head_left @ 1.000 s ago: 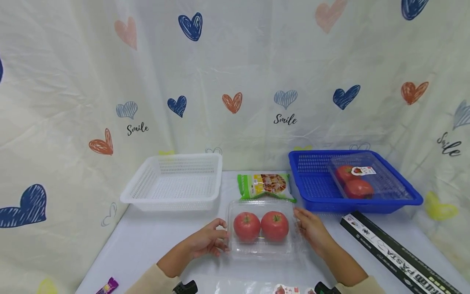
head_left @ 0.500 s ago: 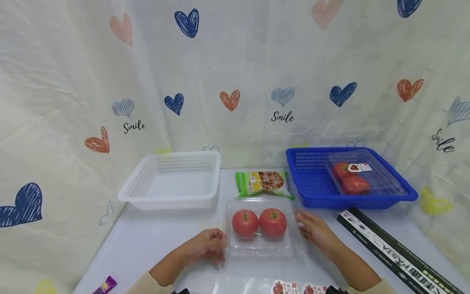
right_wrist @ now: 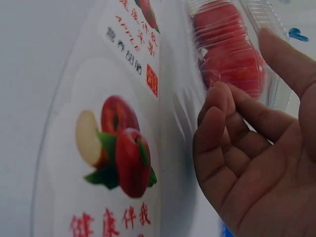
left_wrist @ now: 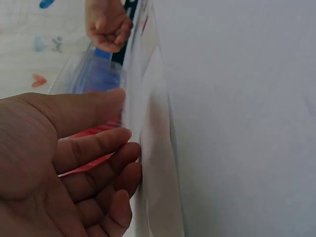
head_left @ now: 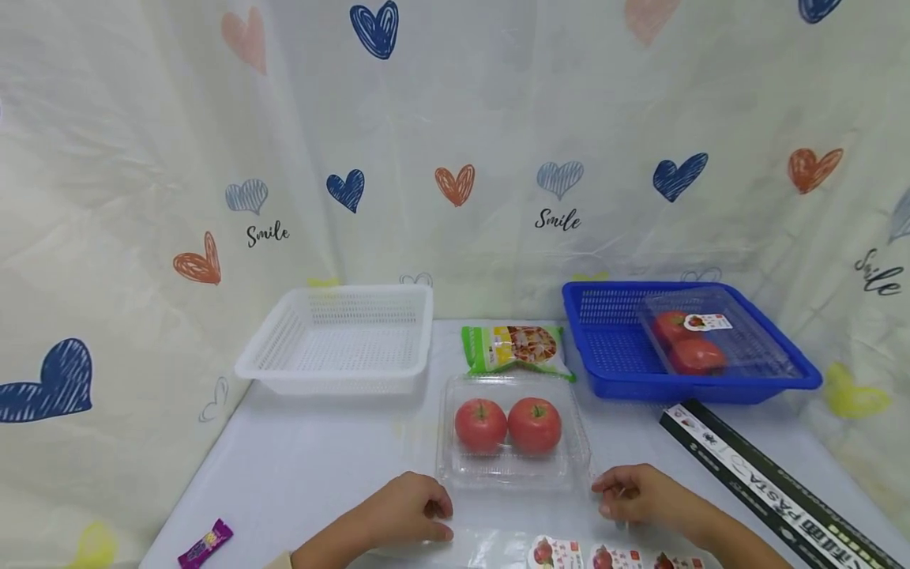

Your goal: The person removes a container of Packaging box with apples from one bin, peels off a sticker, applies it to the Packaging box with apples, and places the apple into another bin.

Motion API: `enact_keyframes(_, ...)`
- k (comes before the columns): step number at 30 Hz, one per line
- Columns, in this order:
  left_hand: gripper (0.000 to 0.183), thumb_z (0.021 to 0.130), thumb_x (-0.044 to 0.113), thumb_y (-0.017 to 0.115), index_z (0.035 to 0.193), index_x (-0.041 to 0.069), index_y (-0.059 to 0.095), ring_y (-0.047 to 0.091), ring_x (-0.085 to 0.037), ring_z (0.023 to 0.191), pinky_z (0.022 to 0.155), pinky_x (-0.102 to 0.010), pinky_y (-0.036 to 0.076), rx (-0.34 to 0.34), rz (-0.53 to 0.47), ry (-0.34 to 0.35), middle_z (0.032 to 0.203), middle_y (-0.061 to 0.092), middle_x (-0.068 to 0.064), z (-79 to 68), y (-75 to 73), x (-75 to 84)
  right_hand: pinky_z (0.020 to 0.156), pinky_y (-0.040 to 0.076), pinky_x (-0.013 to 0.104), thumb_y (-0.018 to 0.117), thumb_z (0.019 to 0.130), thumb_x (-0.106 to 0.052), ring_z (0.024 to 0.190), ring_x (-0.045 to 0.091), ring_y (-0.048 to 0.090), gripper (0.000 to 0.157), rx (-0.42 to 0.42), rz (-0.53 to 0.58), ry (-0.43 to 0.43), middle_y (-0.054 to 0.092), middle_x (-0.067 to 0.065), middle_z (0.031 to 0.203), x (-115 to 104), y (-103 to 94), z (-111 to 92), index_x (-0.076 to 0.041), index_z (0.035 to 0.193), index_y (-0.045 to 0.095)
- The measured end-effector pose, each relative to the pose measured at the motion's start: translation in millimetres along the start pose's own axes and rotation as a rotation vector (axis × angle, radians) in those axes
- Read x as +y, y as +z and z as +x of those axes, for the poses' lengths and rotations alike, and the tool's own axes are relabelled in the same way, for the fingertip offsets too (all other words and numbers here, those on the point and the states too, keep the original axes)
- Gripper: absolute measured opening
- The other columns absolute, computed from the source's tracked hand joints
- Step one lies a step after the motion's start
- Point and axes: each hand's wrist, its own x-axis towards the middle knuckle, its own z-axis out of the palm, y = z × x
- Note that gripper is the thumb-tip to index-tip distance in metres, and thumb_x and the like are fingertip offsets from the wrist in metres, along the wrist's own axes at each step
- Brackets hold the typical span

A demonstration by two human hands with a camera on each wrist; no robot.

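A clear plastic clamshell box (head_left: pixel 512 470) with two round red fruits (head_left: pixel 535 425) inside stands mid-table, its lid down. In front of it lies a clear sheet of apple-picture stickers (head_left: pixel 554 551), cut off by the bottom edge of the head view. My left hand (head_left: pixel 405 510), its fingers loosely bent and holding nothing, is over the sheet's left part. Nearer the box's front right corner is my right hand (head_left: pixel 643 498), also loosely bent with nothing in its fingers. Two stickers (right_wrist: pixel 118 143) fill much of the right wrist view, beside the fingers.
Behind the box lies a green snack bag (head_left: pixel 515 350). A white basket (head_left: pixel 334 383) stands back left. The blue basket (head_left: pixel 604 383) at back right holds another stickered fruit box (head_left: pixel 746 348). A long black pasta box (head_left: pixel 761 482) lies right, a purple wrapped snack (head_left: pixel 204 545) front left.
Both hands have come away from the sides of the clamshell box and moved toward the front, to the sticker sheet. The head view has shifted slightly.
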Motion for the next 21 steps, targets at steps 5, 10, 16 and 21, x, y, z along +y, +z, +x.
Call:
enact_keyframes(5, 0.025, 0.076, 0.037, 0.082, 0.093, 0.023, 0.072, 0.050, 0.005, 0.077, 0.072, -0.018, 0.047, -0.004, 0.222, 0.076, 0.084, 0.054, 0.023, 1.1, 9.6, 14.4, 0.060, 0.044, 0.025, 0.080, 0.078, -0.009, 0.073, 0.018, 0.053, 0.027, -0.109, -0.106, -0.010, 0.060, 0.006, 0.084, -1, 10.2, -13, -0.002, 0.101, 0.068)
enact_keyframes(10, 0.033, 0.076, 0.044, 0.080, 0.099, 0.021, 0.073, 0.050, 0.006, 0.083, 0.077, -0.017, 0.046, 0.021, 0.305, 0.182, 0.089, 0.055, 0.023, 5.5, 19.3, 20.9, 0.058, 0.041, 0.029, 0.086, 0.070, -0.010, 0.074, 0.021, 0.050, 0.028, -0.006, -0.318, 0.084, 0.055, 0.004, 0.080, -7, 28.1, -13, -0.013, 0.090, 0.066)
enact_keyframes(16, 0.045, 0.074, 0.048, 0.081, 0.109, 0.020, 0.071, 0.051, 0.003, 0.093, 0.083, -0.019, 0.046, 0.014, 0.356, 0.188, 0.097, 0.055, 0.021, 10.5, 30.9, 30.4, 0.051, 0.040, 0.029, 0.088, 0.068, -0.025, 0.067, 0.019, 0.049, 0.031, 0.078, -0.428, 0.105, 0.052, 0.002, 0.075, -11, 43.8, -8, -0.018, 0.084, 0.063)
enact_keyframes(21, 0.051, 0.072, 0.046, 0.084, 0.113, 0.019, 0.070, 0.050, 0.001, 0.091, 0.081, -0.019, 0.046, 0.007, 0.407, 0.181, 0.096, 0.053, 0.017, 11.9, 38.5, 39.9, 0.054, 0.039, 0.029, 0.087, 0.068, -0.039, 0.066, 0.016, 0.049, 0.034, 0.094, -0.480, 0.061, 0.053, -0.002, 0.072, -11, 53.2, -2, -0.021, 0.082, 0.063)
